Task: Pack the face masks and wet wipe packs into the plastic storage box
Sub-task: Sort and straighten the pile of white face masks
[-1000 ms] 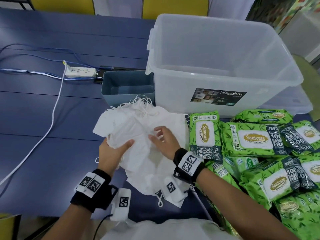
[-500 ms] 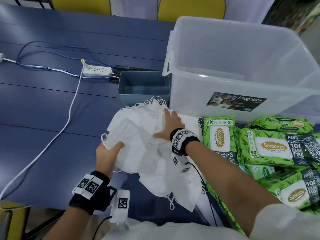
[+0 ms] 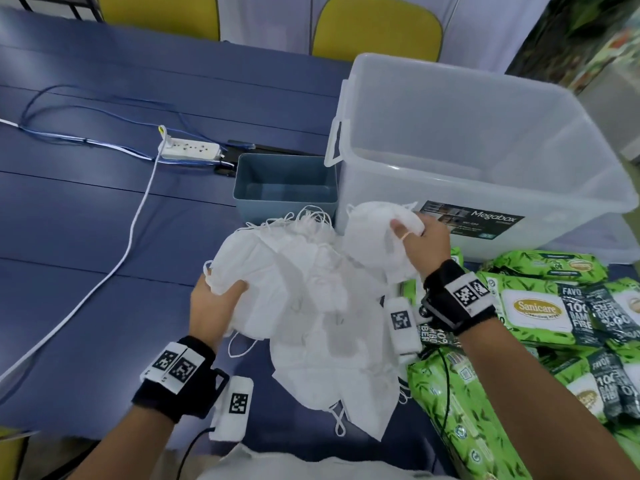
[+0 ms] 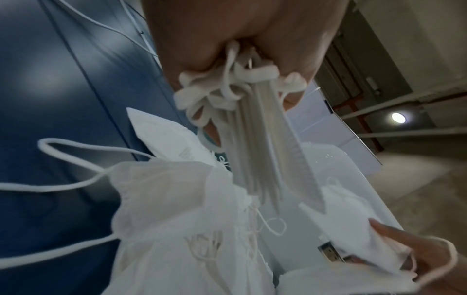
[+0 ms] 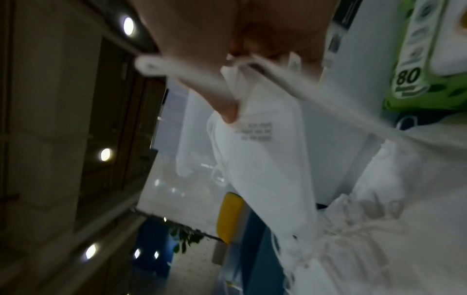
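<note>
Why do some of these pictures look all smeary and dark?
Head view: bright and mostly sharp, edges bent by the wide lens. Left wrist view: dim, left hand and face masks soft. Right wrist view: blurriest, right hand smeared, ceiling lights glaring.

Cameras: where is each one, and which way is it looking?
Head: on the head, looking down at the face masks, storage box and wipe packs; both hands and forearms show.
Left wrist: looks along the left hand, which grips a mask bundle.
Right wrist: looks along the right hand, which pinches one mask.
Shared: the left wrist and head views both show the right hand's mask.
</note>
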`<move>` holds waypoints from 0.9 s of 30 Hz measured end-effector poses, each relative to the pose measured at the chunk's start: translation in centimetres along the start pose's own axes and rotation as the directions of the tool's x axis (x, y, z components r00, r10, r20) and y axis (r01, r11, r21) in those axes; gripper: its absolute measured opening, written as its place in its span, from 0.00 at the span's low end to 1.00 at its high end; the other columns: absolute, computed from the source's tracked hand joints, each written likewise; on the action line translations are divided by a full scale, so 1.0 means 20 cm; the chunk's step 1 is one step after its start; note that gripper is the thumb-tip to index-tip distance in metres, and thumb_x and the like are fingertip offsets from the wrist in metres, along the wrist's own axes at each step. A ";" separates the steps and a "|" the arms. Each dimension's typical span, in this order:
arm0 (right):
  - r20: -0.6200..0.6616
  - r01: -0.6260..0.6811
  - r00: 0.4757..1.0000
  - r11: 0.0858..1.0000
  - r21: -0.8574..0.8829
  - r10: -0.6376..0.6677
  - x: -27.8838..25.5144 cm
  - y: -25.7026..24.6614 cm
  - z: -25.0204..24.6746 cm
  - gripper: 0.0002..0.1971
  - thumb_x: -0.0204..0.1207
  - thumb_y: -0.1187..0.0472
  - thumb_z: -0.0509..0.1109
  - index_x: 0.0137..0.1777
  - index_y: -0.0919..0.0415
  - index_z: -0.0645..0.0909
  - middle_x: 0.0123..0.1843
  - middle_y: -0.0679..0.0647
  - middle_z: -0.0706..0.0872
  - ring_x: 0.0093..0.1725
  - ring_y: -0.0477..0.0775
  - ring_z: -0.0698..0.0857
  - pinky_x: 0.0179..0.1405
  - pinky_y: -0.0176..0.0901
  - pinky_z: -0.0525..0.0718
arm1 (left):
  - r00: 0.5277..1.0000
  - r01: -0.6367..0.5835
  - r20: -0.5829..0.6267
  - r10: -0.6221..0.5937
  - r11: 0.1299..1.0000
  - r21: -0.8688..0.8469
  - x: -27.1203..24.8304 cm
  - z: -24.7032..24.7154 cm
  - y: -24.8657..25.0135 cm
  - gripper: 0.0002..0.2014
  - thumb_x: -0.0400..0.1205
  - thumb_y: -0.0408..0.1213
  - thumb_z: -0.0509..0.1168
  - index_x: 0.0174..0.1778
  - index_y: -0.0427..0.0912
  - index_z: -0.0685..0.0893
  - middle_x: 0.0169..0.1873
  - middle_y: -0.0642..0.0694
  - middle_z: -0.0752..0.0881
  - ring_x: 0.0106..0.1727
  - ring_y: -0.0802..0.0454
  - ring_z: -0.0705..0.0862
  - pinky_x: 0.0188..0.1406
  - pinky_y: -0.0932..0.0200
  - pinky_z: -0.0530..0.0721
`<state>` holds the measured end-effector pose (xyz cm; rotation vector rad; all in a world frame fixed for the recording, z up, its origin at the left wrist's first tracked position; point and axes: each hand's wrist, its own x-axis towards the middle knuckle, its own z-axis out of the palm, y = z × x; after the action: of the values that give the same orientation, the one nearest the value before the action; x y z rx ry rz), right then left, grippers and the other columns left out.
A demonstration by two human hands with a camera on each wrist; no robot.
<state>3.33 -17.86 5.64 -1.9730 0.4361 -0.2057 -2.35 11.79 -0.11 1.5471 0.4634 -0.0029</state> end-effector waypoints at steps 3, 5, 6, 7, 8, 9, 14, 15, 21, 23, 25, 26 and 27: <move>-0.035 -0.070 0.996 0.969 0.236 0.080 -0.03 0.00 -0.11 0.04 0.74 0.65 0.74 0.48 0.58 0.85 0.46 0.55 0.87 0.45 0.53 0.84 0.48 0.46 0.82 | 0.993 -0.101 0.059 0.098 0.994 0.048 0.01 0.08 0.03 0.29 0.73 0.31 0.73 0.69 0.43 0.70 0.54 0.54 0.78 0.57 0.52 0.80 0.56 0.61 0.82; -0.035 -0.124 0.988 0.911 0.393 0.150 -0.05 0.00 -0.14 0.05 0.74 0.66 0.73 0.43 0.56 0.82 0.42 0.53 0.87 0.41 0.52 0.84 0.42 0.45 0.83 | 0.974 -0.184 0.139 0.177 0.982 0.040 0.01 0.12 0.06 0.35 0.76 0.23 0.70 0.75 0.48 0.63 0.62 0.57 0.74 0.62 0.57 0.77 0.58 0.72 0.77; -0.030 -0.143 0.984 0.870 0.472 0.178 -0.07 0.00 -0.14 0.07 0.75 0.68 0.72 0.41 0.55 0.80 0.40 0.52 0.87 0.39 0.52 0.84 0.37 0.43 0.84 | 0.961 -0.225 0.172 0.215 0.974 0.040 0.02 0.14 0.06 0.38 0.75 0.25 0.71 0.76 0.51 0.62 0.68 0.56 0.72 0.68 0.55 0.75 0.64 0.67 0.75; -0.029 -0.146 0.981 0.827 0.542 0.191 -0.08 -0.01 -0.14 0.09 0.75 0.70 0.71 0.41 0.56 0.77 0.41 0.52 0.86 0.38 0.52 0.84 0.34 0.42 0.85 | 0.948 -0.260 0.202 0.246 0.964 0.047 0.02 0.15 0.06 0.38 0.73 0.29 0.72 0.75 0.52 0.62 0.72 0.53 0.71 0.71 0.53 0.72 0.70 0.60 0.72; -0.030 -0.137 0.981 0.793 0.594 0.192 -0.10 -0.01 -0.14 0.12 0.75 0.73 0.70 0.42 0.55 0.75 0.43 0.53 0.86 0.39 0.51 0.85 0.34 0.43 0.86 | 0.934 -0.293 0.229 0.273 0.955 0.056 0.02 0.16 0.07 0.36 0.71 0.32 0.70 0.74 0.52 0.64 0.73 0.52 0.71 0.73 0.53 0.71 0.72 0.55 0.71; -0.022 -0.125 0.984 0.768 0.628 0.179 -0.12 -0.01 -0.13 0.14 0.75 0.75 0.69 0.45 0.54 0.73 0.46 0.53 0.86 0.40 0.51 0.86 0.35 0.43 0.86 | 0.921 -0.317 0.257 0.291 0.946 0.064 0.01 0.18 0.07 0.34 0.70 0.33 0.68 0.73 0.50 0.67 0.71 0.53 0.73 0.72 0.55 0.72 0.72 0.54 0.71; 0.111 -0.109 0.993 0.774 0.623 0.051 -0.20 -0.02 -0.10 0.20 0.76 0.81 0.63 0.50 0.52 0.73 0.43 0.44 0.89 0.43 0.50 0.85 0.33 0.40 0.86 | 0.907 -0.290 0.331 0.259 0.956 0.046 -0.03 0.22 0.08 0.26 0.71 0.32 0.67 0.67 0.48 0.76 0.52 0.72 0.82 0.56 0.67 0.81 0.59 0.58 0.81; 0.130 -0.110 0.991 0.777 0.620 0.037 -0.21 -0.02 -0.08 0.19 0.75 0.82 0.62 0.49 0.54 0.74 0.45 0.47 0.87 0.45 0.51 0.84 0.34 0.39 0.86 | 0.905 -0.291 0.333 0.264 0.956 0.036 -0.04 0.22 0.08 0.25 0.72 0.30 0.67 0.67 0.48 0.76 0.51 0.71 0.82 0.56 0.67 0.81 0.58 0.61 0.82; 0.188 -0.078 0.982 0.862 0.501 -0.020 -0.30 0.03 0.03 0.24 0.72 0.85 0.62 0.54 0.54 0.75 0.54 0.48 0.84 0.49 0.44 0.84 0.42 0.33 0.85 | 0.903 -0.300 0.318 0.290 0.954 -0.017 -0.09 0.26 0.09 0.17 0.79 0.17 0.63 0.60 0.38 0.78 0.47 0.56 0.83 0.43 0.67 0.83 0.42 0.71 0.82; 0.256 -0.014 0.962 0.924 0.382 -0.091 -0.34 0.06 0.07 0.31 0.68 0.87 0.64 0.60 0.51 0.73 0.61 0.44 0.80 0.55 0.41 0.82 0.48 0.29 0.82 | 0.905 -0.296 0.313 0.287 0.955 -0.019 -0.10 0.28 0.09 0.12 0.78 0.17 0.64 0.54 0.35 0.78 0.41 0.60 0.83 0.37 0.68 0.82 0.36 0.70 0.82; 0.380 -0.048 0.920 0.932 0.360 -0.099 -0.39 0.07 0.11 0.36 0.64 0.89 0.65 0.66 0.53 0.70 0.62 0.43 0.78 0.54 0.40 0.81 0.44 0.28 0.81 | 0.916 -0.287 0.282 0.284 0.957 -0.031 -0.10 0.29 0.09 0.09 0.78 0.21 0.67 0.51 0.35 0.78 0.42 0.57 0.83 0.36 0.67 0.80 0.35 0.69 0.81; 0.425 -0.066 0.899 0.930 0.361 -0.102 -0.41 0.08 0.12 0.37 0.62 0.87 0.65 0.68 0.55 0.68 0.62 0.42 0.78 0.52 0.40 0.82 0.42 0.28 0.81 | 0.925 -0.270 0.263 0.273 0.962 -0.049 -0.11 0.30 0.10 0.09 0.77 0.25 0.68 0.49 0.37 0.78 0.44 0.54 0.82 0.37 0.66 0.80 0.36 0.68 0.81; 0.448 -0.071 0.888 0.930 0.360 -0.106 -0.43 0.09 0.12 0.38 0.60 0.82 0.65 0.70 0.55 0.67 0.62 0.41 0.77 0.52 0.37 0.82 0.44 0.29 0.81 | 0.935 -0.241 0.249 0.252 0.968 -0.074 -0.11 0.30 0.10 0.08 0.75 0.30 0.68 0.48 0.41 0.79 0.45 0.54 0.82 0.39 0.63 0.81 0.39 0.65 0.82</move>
<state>-4.18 -13.16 3.41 -1.5834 0.0568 0.1665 -2.11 5.48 2.11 1.5282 0.0613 -0.0001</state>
